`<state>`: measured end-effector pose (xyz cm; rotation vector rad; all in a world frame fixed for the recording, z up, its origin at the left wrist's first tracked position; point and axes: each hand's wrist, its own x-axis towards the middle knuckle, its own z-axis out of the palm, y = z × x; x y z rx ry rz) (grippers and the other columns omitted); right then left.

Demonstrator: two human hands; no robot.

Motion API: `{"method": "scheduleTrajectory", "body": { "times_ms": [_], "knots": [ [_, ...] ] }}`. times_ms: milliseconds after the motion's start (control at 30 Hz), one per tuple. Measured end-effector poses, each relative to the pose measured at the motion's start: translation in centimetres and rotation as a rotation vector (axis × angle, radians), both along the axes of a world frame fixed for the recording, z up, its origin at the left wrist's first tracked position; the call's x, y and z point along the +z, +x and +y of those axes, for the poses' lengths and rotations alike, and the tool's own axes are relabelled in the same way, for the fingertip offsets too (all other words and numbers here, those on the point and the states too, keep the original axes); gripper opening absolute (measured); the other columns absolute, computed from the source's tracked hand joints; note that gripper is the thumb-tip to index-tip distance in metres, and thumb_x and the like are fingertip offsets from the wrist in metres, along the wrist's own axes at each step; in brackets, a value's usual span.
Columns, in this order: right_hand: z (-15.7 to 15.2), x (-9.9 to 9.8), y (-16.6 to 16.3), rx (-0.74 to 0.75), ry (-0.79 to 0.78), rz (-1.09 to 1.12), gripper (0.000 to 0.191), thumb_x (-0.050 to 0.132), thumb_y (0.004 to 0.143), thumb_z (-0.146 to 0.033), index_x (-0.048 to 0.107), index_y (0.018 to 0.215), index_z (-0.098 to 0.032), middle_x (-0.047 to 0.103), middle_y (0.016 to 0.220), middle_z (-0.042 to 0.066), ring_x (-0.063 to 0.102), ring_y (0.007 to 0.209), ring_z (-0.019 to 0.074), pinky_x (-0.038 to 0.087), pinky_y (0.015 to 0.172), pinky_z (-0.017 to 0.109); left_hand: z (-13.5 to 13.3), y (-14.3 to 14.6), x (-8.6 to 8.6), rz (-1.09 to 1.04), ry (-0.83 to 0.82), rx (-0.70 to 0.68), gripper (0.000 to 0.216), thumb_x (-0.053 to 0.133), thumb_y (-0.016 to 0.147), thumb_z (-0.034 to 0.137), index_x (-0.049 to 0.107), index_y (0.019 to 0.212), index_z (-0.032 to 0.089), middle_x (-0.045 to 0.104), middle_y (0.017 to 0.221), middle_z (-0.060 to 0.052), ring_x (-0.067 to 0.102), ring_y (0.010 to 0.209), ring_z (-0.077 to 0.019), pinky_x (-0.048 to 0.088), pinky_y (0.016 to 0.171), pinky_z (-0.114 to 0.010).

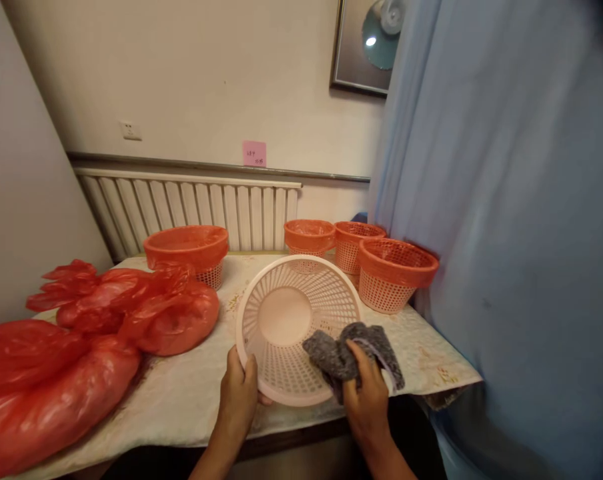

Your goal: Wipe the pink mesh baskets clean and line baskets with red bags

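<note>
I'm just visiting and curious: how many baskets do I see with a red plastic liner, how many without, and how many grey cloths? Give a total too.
Baskets with a red liner: 4
Basket without a liner: 1
Grey cloth: 1
Total: 6

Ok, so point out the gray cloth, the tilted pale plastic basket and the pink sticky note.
Gray cloth (pixel 325 353): head view, on its bunched left end.
Pale plastic basket (pixel 285 317): head view, on the inside of its solid round base.
Pink sticky note (pixel 254 154): head view, middle of its face.
</note>
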<state>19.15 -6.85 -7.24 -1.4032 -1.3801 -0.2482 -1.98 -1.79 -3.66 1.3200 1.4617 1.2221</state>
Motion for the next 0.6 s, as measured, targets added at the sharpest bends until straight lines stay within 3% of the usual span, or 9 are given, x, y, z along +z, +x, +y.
{"method": "scheduleTrajectory", "body": {
  "times_ms": [100,167,267,367,600],
  "knots": [
    [-1.4,0.8,-2.9,0.31,-0.029,-0.222,0.081,0.039,0.064,-0.004,0.032,0.139,-0.035,0.063,0.118,0.004,0.061,0.107,0.0263,0.052,0.09,0.045,0.1,0.6,0.4,-0.001,0.02,-0.027,0.024,0.041,0.09,0.036,0.043,0.11,0.022,0.056,0.074,0.004,0.053,0.036,-0.0113,0.047,0.037,-0.025],
    [-1.9,0.9,-4.8,0.425,-0.097,-0.328,0.082,0.043,0.06,-0.005,0.037,0.137,-0.029,0.064,0.115,0.006,0.062,0.101,0.0255,0.053,0.086,0.041,0.1,0.8,0.5,0.03,0.053,-0.031,0.025,0.042,0.089,0.037,0.045,0.108,0.022,0.055,0.067,0.005,0.055,0.039,-0.0133,0.048,0.041,-0.025],
    [-1.9,0.2,-6.5,0.409,-0.167,-0.425,0.077,0.049,0.058,-0.009,0.044,0.132,-0.027,0.066,0.107,0.008,0.063,0.089,0.0265,0.052,0.075,0.039,0.2,0.5,0.6,0.061,0.102,-0.021,0.023,0.043,0.088,0.037,0.047,0.105,0.022,0.054,0.063,0.006,0.057,0.044,-0.0154,0.049,0.044,-0.025],
    [-1.4,-0.7,-6.6,0.341,-0.194,-0.467,0.071,0.053,0.06,-0.01,0.049,0.129,-0.028,0.067,0.097,0.007,0.063,0.081,0.0256,0.05,0.069,0.037,0.5,-0.3,0.8,0.046,0.044,-0.042,0.025,0.042,0.089,0.037,0.047,0.108,0.022,0.057,0.065,0.005,0.056,0.038,-0.0138,0.049,0.042,-0.026],
    [-0.7,0.7,-2.3,0.357,-0.125,-0.608,0.056,0.05,0.072,-0.009,0.051,0.126,-0.025,0.067,0.095,0.008,0.061,0.081,0.0234,0.049,0.071,0.037,3.1,-2.4,2.5,0.017,0.034,-0.093,0.033,0.044,0.088,0.041,0.049,0.113,0.019,0.059,0.064,0.003,0.059,0.037,-0.015,0.045,0.032,-0.023]
  ]
}}
